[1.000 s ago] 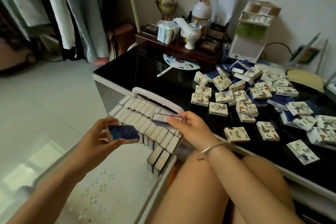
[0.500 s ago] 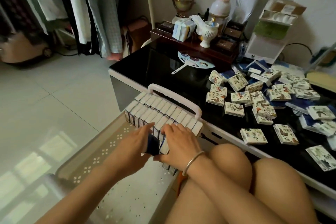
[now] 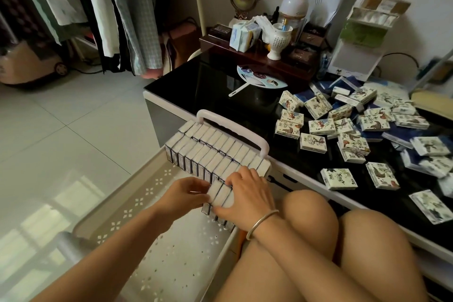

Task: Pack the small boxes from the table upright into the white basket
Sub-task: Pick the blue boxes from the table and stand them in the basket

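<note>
The white basket (image 3: pixel 117 211) stands on the floor against the black table (image 3: pixel 208 91), its handle (image 3: pixel 232 127) at the far end. Several small boxes (image 3: pixel 215 152) stand upright in rows at that end. My left hand (image 3: pixel 183 193) pinches the outermost box (image 3: pixel 214 190) of the near row, thumb on top. My right hand (image 3: pixel 247 193) lies flat over the tops of the near boxes, fingers spread, and hides some of them. Several loose small boxes (image 3: pixel 313 142) with bird prints lie flat on the table to the right.
A round paper fan (image 3: pixel 259 78) lies on the table behind the basket. A wooden tray (image 3: pixel 257 56) with a white cup, globe and packets stands at the back. Clothes (image 3: pixel 127 7) hang at the left. My knees (image 3: pixel 308 213) sit between basket and table.
My left hand carried a blue box down to the near row and set it upright there. My right hand put its box in too and now lies on the tops. The view shifted left.
</note>
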Available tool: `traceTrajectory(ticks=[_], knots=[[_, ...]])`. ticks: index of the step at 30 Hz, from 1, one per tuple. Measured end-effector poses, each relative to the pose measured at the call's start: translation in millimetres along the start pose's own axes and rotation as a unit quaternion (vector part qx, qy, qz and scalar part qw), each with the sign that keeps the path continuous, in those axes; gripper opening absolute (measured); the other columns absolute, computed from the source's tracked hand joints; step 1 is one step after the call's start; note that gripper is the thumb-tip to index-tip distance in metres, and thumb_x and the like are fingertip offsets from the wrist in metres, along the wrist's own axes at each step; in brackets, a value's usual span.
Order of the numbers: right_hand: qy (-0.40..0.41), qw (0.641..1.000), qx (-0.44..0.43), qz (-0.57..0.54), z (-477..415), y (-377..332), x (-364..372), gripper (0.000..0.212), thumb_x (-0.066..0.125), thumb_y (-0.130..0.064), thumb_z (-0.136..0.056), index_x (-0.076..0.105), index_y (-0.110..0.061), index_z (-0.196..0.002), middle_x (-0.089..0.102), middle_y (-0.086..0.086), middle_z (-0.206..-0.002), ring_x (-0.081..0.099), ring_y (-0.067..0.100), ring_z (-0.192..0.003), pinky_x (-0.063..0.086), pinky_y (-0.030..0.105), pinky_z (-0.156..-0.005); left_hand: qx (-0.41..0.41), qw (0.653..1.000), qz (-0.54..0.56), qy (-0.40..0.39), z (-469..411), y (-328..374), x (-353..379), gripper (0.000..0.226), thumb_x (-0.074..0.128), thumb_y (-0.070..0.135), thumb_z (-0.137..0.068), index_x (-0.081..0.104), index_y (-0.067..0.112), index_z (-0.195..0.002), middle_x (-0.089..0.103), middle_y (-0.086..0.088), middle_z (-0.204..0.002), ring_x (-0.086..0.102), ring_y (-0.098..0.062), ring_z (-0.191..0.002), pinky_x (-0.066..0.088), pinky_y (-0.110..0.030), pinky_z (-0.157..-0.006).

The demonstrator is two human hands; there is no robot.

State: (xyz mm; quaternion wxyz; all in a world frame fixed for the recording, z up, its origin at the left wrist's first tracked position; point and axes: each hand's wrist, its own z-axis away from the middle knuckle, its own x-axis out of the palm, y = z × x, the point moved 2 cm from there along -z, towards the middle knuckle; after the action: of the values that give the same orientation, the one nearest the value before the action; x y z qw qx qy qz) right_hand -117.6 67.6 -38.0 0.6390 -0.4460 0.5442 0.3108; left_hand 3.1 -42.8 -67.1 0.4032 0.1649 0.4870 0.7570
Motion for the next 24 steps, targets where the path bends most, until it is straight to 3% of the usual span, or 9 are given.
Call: traceTrajectory(ticks=[5,10,17,21,24], knots=[[0.068,0.995,0.019,0.071,4,-7,11,0.065,0.069,-0.064,-0.055,0.059,-0.017,-0.098,0.054,0.003,-0.098,0.052,0.024,-0.094,0.046,0.037,-0.078,0.01,1.0,0.013,-0.022,-2,-1,6,0.03,0.065,-0.006,-0.086,0.063,0.004,-0.115,0.065,-0.008,-0.105,0.061,-0.017,-0.096,0.048,-0.039,-0.099],[0.071,0.994,0.023,0.082,0,-10,16,0.066,0.069,-0.058,-0.059,0.053,-0.014,-0.106,0.052,0.006,-0.107,0.047,0.025,-0.1,0.044,0.038,-0.084,0.022,1.0,0.012,-0.012,-4,-6,8,0.027,0.066,-0.003,-0.087,0.064,0.008,-0.111,0.066,-0.012,-0.107,0.061,-0.017,-0.092,0.049,-0.038,-0.098],[0.064,0.995,0.043,0.065,-2,-7,19,0.065,0.071,-0.055,-0.06,0.051,-0.014,-0.107,0.049,0.005,-0.11,0.046,0.024,-0.101,0.042,0.035,-0.084,0.043,0.995,-0.093,0.017,-5,-11,8,0.022,0.067,0.023,-0.091,0.065,0.018,-0.112,0.069,0.004,-0.109,0.066,-0.006,-0.094,0.051,-0.019,-0.076],[0.022,0.998,0.036,-0.044,5,7,7,0.072,0.066,-0.065,-0.067,0.045,-0.02,-0.119,0.04,0.0,-0.116,0.038,0.019,-0.109,0.038,0.031,-0.092,0.103,0.959,-0.239,0.115,-2,-6,2,0.021,0.061,0.036,-0.092,0.066,0.022,-0.107,0.069,0.008,-0.103,0.065,-0.003,-0.087,0.055,-0.03,-0.08],[0.044,0.988,0.066,-0.132,10,24,-14,0.057,0.062,-0.062,-0.076,0.048,-0.024,-0.116,0.038,0.0,-0.121,0.035,0.017,-0.114,0.039,0.03,-0.093,0.195,0.919,-0.286,0.19,5,19,9,0.013,0.059,0.032,-0.094,0.066,0.024,-0.102,0.067,0.013,-0.095,0.06,0.002,-0.079,0.046,-0.017,-0.062]])
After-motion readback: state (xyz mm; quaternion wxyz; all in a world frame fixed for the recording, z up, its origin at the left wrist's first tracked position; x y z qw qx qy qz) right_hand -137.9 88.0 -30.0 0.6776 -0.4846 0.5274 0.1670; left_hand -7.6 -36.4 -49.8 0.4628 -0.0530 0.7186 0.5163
